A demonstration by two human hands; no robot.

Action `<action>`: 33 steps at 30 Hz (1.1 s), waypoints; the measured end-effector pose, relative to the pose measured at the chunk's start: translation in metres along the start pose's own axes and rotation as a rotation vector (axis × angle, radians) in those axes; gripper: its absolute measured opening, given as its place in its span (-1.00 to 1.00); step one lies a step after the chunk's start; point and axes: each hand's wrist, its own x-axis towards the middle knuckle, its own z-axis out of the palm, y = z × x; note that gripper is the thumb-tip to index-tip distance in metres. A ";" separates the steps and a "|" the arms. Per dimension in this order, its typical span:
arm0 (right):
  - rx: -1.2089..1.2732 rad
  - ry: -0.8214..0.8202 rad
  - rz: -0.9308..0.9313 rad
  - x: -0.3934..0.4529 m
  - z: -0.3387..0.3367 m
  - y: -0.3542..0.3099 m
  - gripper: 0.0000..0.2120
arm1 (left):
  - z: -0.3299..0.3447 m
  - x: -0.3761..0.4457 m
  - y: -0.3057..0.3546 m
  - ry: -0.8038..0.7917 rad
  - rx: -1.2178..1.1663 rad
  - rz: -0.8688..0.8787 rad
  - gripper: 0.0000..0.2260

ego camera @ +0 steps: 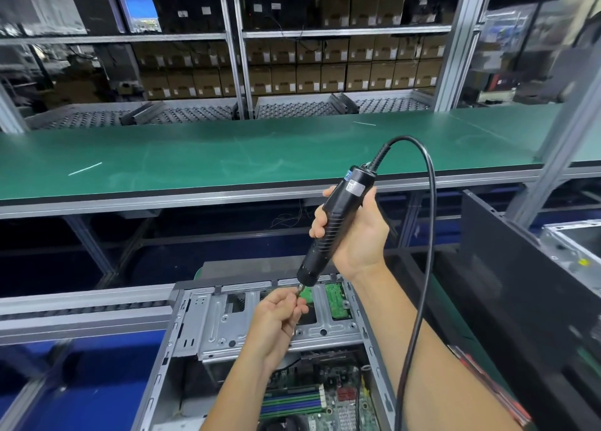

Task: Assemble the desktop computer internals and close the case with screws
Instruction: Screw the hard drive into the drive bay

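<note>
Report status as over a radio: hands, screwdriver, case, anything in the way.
Right hand grips electric screwdriver. Left hand pinches at its bit tip. Open computer case below, side cover off. Screwdriver cable loops over right forearm; nothing blocking.

I am looking across a long green workbench (pixel 260 157) on an aluminium frame. Behind it, metal shelving (pixel 234 35) is holding stacked cardboard boxes (pixel 325 70).

Screwdriver bit tip (pixel 298 290) hidden behind left hand (pixel 276 323) fingertips — any screw there too small to tell; open case (pixel 208 320) cut off at bottom edge; right-side racks blurred
</note>
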 end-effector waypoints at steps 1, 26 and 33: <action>0.005 0.005 -0.004 0.000 0.000 0.001 -0.40 | 0.000 0.000 0.000 -0.001 -0.030 0.004 -0.90; -0.211 0.234 -0.146 -0.005 0.005 0.001 -0.67 | 0.005 -0.004 -0.009 -0.011 0.327 0.207 -0.90; -0.353 0.221 -0.197 -0.008 0.010 0.003 -0.77 | 0.009 -0.019 0.004 -0.009 0.790 0.393 -0.83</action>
